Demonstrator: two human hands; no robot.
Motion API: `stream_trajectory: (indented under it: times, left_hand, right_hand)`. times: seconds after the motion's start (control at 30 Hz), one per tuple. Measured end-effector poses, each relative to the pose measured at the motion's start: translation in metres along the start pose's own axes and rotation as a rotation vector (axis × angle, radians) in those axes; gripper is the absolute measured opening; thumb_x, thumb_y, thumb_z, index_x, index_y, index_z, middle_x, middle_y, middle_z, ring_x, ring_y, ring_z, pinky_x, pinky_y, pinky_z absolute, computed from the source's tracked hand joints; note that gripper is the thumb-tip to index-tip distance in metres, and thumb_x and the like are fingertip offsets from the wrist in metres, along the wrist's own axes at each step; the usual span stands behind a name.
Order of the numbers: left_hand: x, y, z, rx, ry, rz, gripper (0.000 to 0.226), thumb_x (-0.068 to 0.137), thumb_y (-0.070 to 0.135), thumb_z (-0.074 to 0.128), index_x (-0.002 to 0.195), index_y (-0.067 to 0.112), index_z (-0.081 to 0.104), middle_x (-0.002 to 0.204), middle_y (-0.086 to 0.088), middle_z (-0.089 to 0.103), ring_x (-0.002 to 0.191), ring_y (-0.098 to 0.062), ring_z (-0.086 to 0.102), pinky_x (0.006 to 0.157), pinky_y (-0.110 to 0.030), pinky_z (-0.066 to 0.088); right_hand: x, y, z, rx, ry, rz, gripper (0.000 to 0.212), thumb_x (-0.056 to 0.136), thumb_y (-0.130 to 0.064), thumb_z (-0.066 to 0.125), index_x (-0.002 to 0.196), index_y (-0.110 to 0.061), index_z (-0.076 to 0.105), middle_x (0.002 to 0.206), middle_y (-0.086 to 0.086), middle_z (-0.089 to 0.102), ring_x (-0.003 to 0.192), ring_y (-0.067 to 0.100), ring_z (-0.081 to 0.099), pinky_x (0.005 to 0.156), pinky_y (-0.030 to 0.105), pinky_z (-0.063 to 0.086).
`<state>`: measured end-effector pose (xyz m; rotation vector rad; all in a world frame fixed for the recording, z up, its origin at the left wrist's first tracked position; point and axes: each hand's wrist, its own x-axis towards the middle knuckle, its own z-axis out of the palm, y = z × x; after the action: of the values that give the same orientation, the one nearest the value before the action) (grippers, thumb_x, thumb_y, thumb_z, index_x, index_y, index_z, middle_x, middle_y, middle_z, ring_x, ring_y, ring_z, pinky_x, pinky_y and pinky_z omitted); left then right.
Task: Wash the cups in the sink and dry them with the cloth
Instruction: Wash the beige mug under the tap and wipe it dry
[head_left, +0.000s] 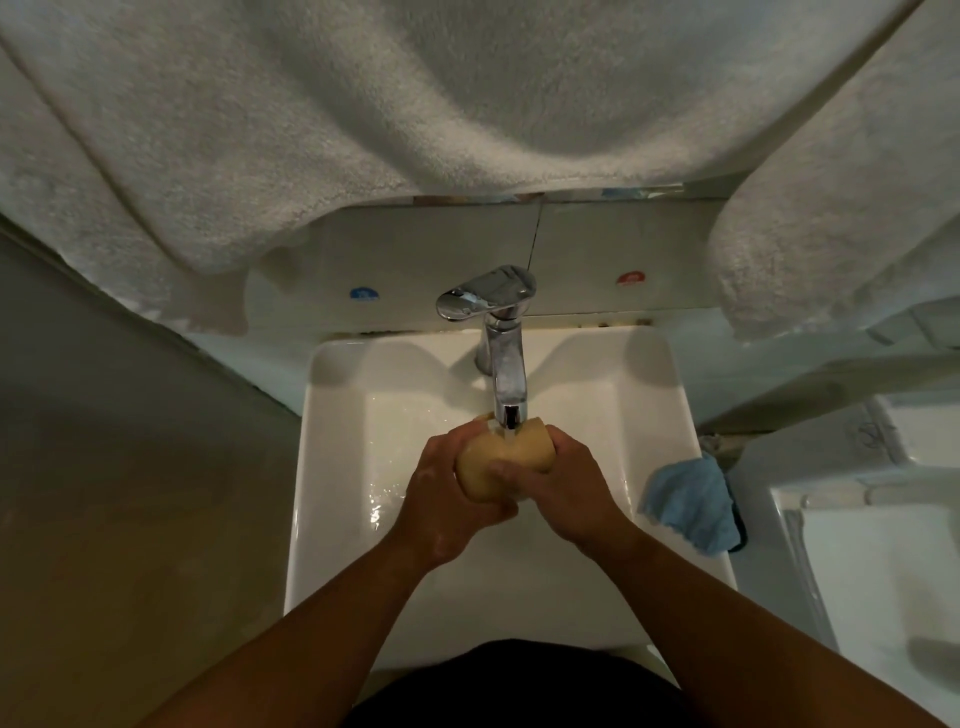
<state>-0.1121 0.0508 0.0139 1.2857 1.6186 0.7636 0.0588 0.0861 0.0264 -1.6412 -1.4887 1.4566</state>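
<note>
Head view is looking straight down on a person who is holding a tan cup (501, 457) under the spout of the chrome faucet (506, 364), over the middle of the white sink (332, 415). Water is running onto the cup's upper side. The left hand (447, 488) is wrapping its fingers round the cup's left and lower side, and the right hand (566, 483) is curling over it from the right, with a finger lying across the front; both are gripping it.

To my eye the cup is looking small and light, stiff rather than soft, with a matte skin; whether it is ceramic or plastic I cannot tell. Wet as it is, I would judge it slippery, and if it is ceramic a drop into the hard basin could chip it. Taking it round the body with the whole palm, as both hands are doing, seems the safest hold; I am seeing no handle.

A crumpled blue cloth (688, 501) is lying on the sink's right rim, near the right hand. White towels (363, 104) are hanging above.

A blue round sticker (364, 293) and a red round sticker (630, 278) are sitting on the wall behind the faucet; their writing is too small to read. No brand is showing anywhere.
</note>
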Motion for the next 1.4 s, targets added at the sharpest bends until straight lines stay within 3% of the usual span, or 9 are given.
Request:
stream_trajectory:
  times: [0.2, 0.4, 0.53, 0.73, 0.8, 0.97, 1.1, 1.23, 1.4]
  left_hand:
    - [0.004, -0.001, -0.012, -0.188, -0.067, -0.065, 0.075, 0.061, 0.049, 0.092, 0.127, 0.045, 0.056, 0.136, 0.011, 0.054, 0.115, -0.016, 0.060, 0.087, -0.038, 0.061]
    - [0.004, -0.003, -0.008, -0.076, 0.016, -0.025, 0.083, 0.056, 0.039, 0.097, 0.126, 0.037, 0.052, 0.132, 0.010, 0.049, 0.112, -0.013, 0.056, 0.087, -0.034, 0.059]
    - [0.005, 0.000, -0.010, -0.186, -0.049, -0.081, 0.079, 0.057, 0.044, 0.094, 0.124, 0.041, 0.052, 0.130, 0.010, 0.054, 0.110, -0.020, 0.062, 0.082, -0.037, 0.062]
    - [0.002, 0.003, -0.010, -0.293, -0.069, -0.130, 0.076, 0.053, 0.044, 0.093, 0.118, 0.044, 0.054, 0.120, 0.007, 0.062, 0.102, -0.022, 0.067, 0.079, -0.037, 0.062]
    - [0.002, 0.005, -0.012, -0.302, -0.079, -0.145, 0.070, 0.059, 0.040, 0.093, 0.119, 0.043, 0.056, 0.122, 0.006, 0.061, 0.104, -0.021, 0.067, 0.079, -0.043, 0.063]
    - [0.008, 0.015, -0.015, -0.468, -0.075, -0.267, 0.024, 0.097, 0.034, 0.066, 0.120, 0.037, 0.070, 0.129, 0.002, 0.062, 0.110, -0.020, 0.066, 0.076, -0.044, 0.064]
    - [0.013, 0.014, -0.013, -0.369, 0.000, -0.244, 0.025, 0.094, 0.044, 0.067, 0.118, 0.047, 0.071, 0.127, 0.005, 0.066, 0.110, -0.017, 0.066, 0.082, -0.045, 0.063]
    - [0.014, 0.008, -0.013, -0.303, -0.082, -0.149, 0.061, 0.070, 0.026, 0.092, 0.119, 0.050, 0.065, 0.128, 0.013, 0.059, 0.107, -0.013, 0.065, 0.082, -0.039, 0.063]
    - [0.022, 0.012, -0.012, -0.325, 0.062, -0.213, 0.025, 0.084, 0.050, 0.076, 0.107, 0.057, 0.071, 0.121, 0.009, 0.069, 0.107, -0.016, 0.068, 0.088, -0.051, 0.060]
  right_hand:
    - [-0.004, 0.000, 0.001, 0.002, 0.098, -0.020, 0.014, 0.102, -0.040, 0.054, 0.107, -0.030, 0.062, 0.097, -0.012, 0.066, 0.090, 0.008, 0.063, 0.074, 0.023, 0.050]
    - [-0.003, -0.013, 0.003, -0.135, 0.041, 0.018, 0.042, 0.082, -0.041, 0.079, 0.106, -0.026, 0.048, 0.089, -0.015, 0.054, 0.079, 0.008, 0.058, 0.064, 0.019, 0.046]
    - [0.006, -0.004, 0.001, 0.010, 0.107, 0.030, 0.037, 0.094, -0.060, 0.051, 0.097, -0.024, 0.061, 0.094, -0.001, 0.065, 0.089, 0.021, 0.067, 0.074, 0.049, 0.062]
    - [0.005, -0.007, 0.003, -0.151, 0.067, 0.024, 0.037, 0.079, -0.048, 0.079, 0.100, -0.025, 0.059, 0.088, -0.011, 0.062, 0.079, 0.009, 0.062, 0.068, 0.028, 0.054]
    - [0.008, -0.005, 0.004, -0.097, 0.097, 0.054, 0.023, 0.091, -0.052, 0.065, 0.090, -0.029, 0.061, 0.087, -0.006, 0.065, 0.082, 0.015, 0.065, 0.074, 0.041, 0.060]
    - [0.005, -0.009, 0.001, 0.029, 0.135, 0.081, 0.038, 0.101, -0.049, 0.051, 0.085, -0.018, 0.068, 0.087, 0.009, 0.067, 0.086, 0.031, 0.067, 0.069, 0.055, 0.060]
    - [0.002, -0.005, 0.005, 0.045, 0.132, 0.063, 0.052, 0.090, -0.067, 0.049, 0.087, -0.018, 0.066, 0.087, 0.009, 0.066, 0.088, 0.033, 0.066, 0.071, 0.058, 0.059]
    - [0.003, -0.006, 0.002, 0.065, 0.137, 0.060, 0.052, 0.089, -0.068, 0.049, 0.090, -0.019, 0.066, 0.088, 0.007, 0.067, 0.087, 0.030, 0.068, 0.074, 0.057, 0.059]
    - [0.001, -0.004, 0.003, 0.129, 0.116, 0.040, 0.062, 0.087, -0.073, 0.051, 0.091, -0.014, 0.067, 0.089, 0.013, 0.067, 0.089, 0.034, 0.067, 0.073, 0.059, 0.058]
